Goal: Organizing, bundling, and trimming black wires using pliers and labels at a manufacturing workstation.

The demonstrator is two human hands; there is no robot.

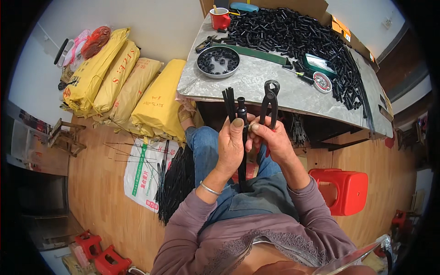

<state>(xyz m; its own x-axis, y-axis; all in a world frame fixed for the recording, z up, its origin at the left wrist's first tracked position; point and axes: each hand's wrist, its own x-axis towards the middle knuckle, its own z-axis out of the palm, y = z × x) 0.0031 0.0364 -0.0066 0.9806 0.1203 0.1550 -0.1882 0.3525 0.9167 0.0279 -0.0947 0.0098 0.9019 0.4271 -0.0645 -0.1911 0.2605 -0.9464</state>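
A: Starting at the left, what might go amiss?

B: The heap of thin black rods (pixel 180 185) lies on the floor beside the left leg (pixel 204 145); a shifted foot could scatter it.

A: And the round metal tray (pixel 218 76)?

B: It sits near the front edge of the counter (pixel 263 75). A careless knock could tip out its small black rings (pixel 206 60).

A: The left hand (pixel 230 142)?

B: Its grip is closed around a few black rods (pixel 228 101) and a collared black tube (pixel 242 110), all poking up above the thumb. With several things in one hold, easing off one could let another slip.

A: The right hand (pixel 273 138)?

B: Its grip is wrapped round the pincers (pixel 271 97), head up, just right of the tube. I can't tell whether its fingertips touch the tube; such a divided hold could let the pincers swing or nip skin.

A: Further right?

B: Short black tubes (pixel 293 34) crowd the counter, and a bump might roll some off. The red plastic stool (pixel 348 192) stands beside the right arm, where an elbow could catch it.
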